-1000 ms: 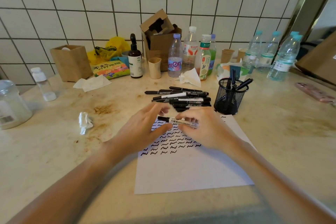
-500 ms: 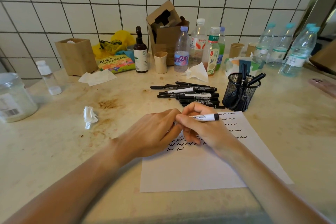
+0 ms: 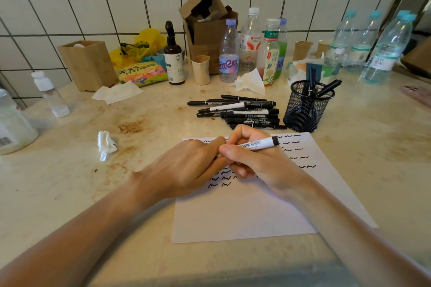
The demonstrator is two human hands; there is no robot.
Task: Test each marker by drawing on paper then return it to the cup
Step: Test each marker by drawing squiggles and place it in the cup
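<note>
My right hand (image 3: 263, 165) grips a white board marker (image 3: 256, 144) above the top of the white paper (image 3: 245, 214). The marker's black end points right, toward the black mesh cup (image 3: 307, 109). My left hand (image 3: 186, 168) meets the right one, and its fingertips curl round the marker's left end, which is hidden. Rows of black squiggles cover the paper's upper part. Several black markers stand in the cup. A pile of markers (image 3: 240, 112) lies just left of the cup, beyond my hands.
A crumpled tissue (image 3: 106, 144) lies left of the paper. Bottles (image 3: 229, 53), a cardboard box (image 3: 207, 28), a paper cup (image 3: 201, 70) and a wooden box (image 3: 88, 63) line the tiled wall. A jar (image 3: 11, 123) stands far left, a phone (image 3: 417, 94) far right.
My hands have closed together on the marker. A second ago it lay across both hands; now its white barrel sticks out to the right of my right hand.
</note>
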